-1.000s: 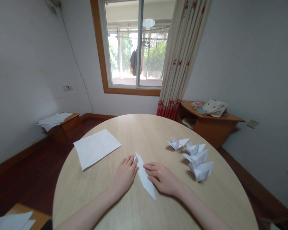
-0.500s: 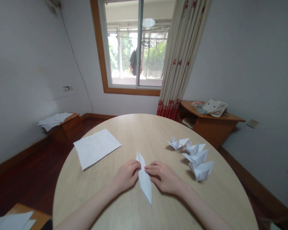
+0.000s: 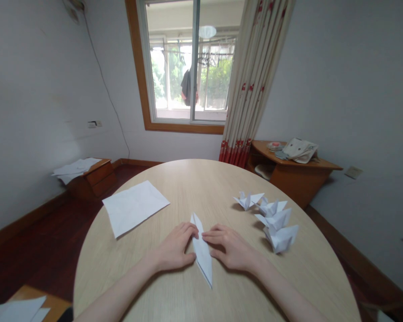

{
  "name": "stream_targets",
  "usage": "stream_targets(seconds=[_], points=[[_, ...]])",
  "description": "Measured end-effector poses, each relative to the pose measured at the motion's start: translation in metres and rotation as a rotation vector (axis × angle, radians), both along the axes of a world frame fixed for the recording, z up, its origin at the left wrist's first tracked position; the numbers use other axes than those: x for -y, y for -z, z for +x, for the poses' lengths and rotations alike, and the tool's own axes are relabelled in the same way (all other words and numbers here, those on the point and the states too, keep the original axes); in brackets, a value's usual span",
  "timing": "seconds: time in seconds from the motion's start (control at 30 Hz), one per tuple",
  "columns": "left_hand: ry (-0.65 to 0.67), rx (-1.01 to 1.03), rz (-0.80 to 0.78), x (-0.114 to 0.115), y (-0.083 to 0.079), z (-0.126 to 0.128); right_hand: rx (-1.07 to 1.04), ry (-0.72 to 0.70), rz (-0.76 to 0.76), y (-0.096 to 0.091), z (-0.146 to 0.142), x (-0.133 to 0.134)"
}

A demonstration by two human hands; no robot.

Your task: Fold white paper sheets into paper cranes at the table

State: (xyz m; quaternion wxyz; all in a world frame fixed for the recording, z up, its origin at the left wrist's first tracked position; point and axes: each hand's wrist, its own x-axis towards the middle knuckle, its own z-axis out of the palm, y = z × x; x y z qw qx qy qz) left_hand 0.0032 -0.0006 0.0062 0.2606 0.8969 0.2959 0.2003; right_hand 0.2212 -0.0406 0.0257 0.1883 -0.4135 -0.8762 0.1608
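A narrow white folded paper, pointed at both ends, lies on the round table between my hands. My left hand grips its left edge, with the fingertips on top and the thumb lower down at the side. From the right, my right hand holds the other edge, its fingertips pressing on the upper part and its thumb against the side. Off to the right stand several folded paper cranes, grouped close together. A flat stack of white paper rests at the table's left.
The pale wooden round table fills the foreground. Behind it are a window and a curtain. A corner desk with a bag stands back right; a low cabinet with papers is back left.
My left thumb has slid down along the paper's left edge, widening its gap from the fingers. My right hand and the paper stay nearly in place.
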Motion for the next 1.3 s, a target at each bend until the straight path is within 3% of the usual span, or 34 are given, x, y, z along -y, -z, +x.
stream_targets(seconds=[0.5,0.93,1.13,1.3], points=[[-0.028,-0.055,0.153,0.001,0.0,0.003,-0.036,-0.046,0.001,0.002,0.001,-0.001],[-0.113,0.04,0.009,-0.005,0.009,-0.001,-0.13,0.039,0.066,0.021,-0.002,-0.007],[-0.171,0.083,-0.054,-0.008,0.011,0.0,-0.161,0.146,0.098,0.031,-0.008,-0.009],[-0.175,0.166,-0.067,-0.012,0.024,0.003,-0.239,0.256,0.047,0.042,-0.012,-0.012]])
